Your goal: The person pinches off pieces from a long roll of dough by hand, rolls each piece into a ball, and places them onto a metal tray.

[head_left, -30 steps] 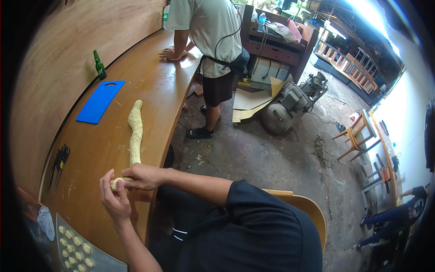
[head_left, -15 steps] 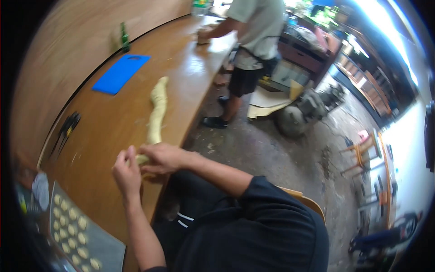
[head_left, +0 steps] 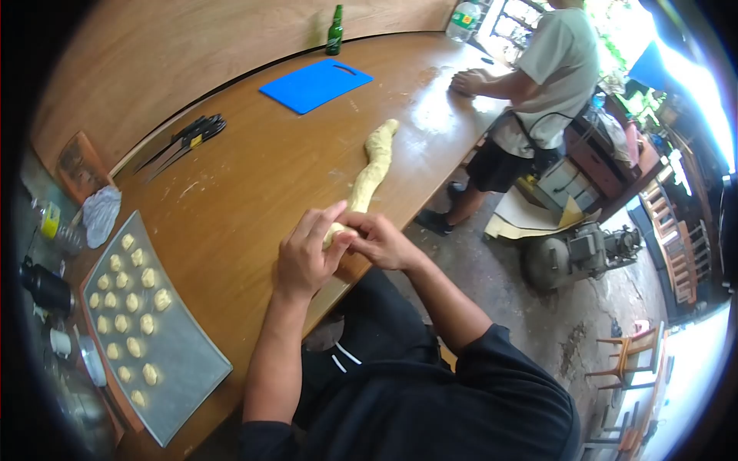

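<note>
A long, uneven roll of pale dough (head_left: 371, 178) lies on the brown wooden table (head_left: 254, 192), its near end reaching my hands. My left hand (head_left: 306, 250) and my right hand (head_left: 378, 240) meet around a small piece of dough (head_left: 335, 233) at the table's near edge. The fingers of both curl in on it. Whether this piece is joined to the roll is hidden by my fingers. On the left, a grey tray (head_left: 184, 369) holds several small dough lumps (head_left: 132, 302) in loose rows.
A blue cutting board (head_left: 311, 86), green bottle (head_left: 334, 34) and black-handled tools (head_left: 196, 134) are near the wall. A co-worker (head_left: 557, 69) stands at the table's far right. Crumpled plastic (head_left: 101, 215) and a black bottle (head_left: 46, 284) are at left. Machinery (head_left: 580, 253) is on the floor.
The view has turned left, so everything sits further right and more of the tray shows. My hands remain together at the small dough piece, with the fingers slightly shifted.
</note>
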### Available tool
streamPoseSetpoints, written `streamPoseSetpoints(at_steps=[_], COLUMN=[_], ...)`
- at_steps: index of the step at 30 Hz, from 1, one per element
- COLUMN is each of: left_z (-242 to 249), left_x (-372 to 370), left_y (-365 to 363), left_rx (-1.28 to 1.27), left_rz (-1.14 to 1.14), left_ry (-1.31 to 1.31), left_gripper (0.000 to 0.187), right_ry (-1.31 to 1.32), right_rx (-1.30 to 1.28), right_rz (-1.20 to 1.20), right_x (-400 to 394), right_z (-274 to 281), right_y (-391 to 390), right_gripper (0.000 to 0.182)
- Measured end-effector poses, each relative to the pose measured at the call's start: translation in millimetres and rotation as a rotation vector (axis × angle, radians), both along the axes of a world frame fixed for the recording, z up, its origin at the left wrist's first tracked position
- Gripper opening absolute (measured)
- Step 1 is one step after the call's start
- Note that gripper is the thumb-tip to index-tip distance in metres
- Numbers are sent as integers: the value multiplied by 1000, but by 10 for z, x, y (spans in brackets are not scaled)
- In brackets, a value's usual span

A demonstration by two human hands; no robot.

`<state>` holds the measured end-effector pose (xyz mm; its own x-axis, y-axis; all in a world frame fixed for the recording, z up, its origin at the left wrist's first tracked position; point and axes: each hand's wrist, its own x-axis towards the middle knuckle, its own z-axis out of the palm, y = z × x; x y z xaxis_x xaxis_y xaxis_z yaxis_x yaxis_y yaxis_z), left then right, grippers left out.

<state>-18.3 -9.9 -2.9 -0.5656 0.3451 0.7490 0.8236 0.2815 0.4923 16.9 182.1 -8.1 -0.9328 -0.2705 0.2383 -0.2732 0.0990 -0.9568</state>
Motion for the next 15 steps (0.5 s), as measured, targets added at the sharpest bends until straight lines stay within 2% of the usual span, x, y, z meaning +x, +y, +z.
streamPoseSetpoints(at_steps=[2, 5, 11, 15], left_z=[-65, -43, 168, 49], left_x=[-8, -4, 19, -13], left_y=[-30, -22, -8, -39], left_rx=[-26, -37, -3, -55], left_rz=[31, 101, 137, 114], left_ry=[14, 12, 125, 32], left_gripper=[42, 36, 36, 34], right_ry=[-150, -194, -224, -304], right_rx=[-37, -102, -114, -121], right_rz=[109, 180, 74, 164], right_x=[-3, -51, -117, -167], right_z=[26, -26, 128, 118], right_y=[69, 67, -5, 70], right_gripper=[38, 41, 41, 42])
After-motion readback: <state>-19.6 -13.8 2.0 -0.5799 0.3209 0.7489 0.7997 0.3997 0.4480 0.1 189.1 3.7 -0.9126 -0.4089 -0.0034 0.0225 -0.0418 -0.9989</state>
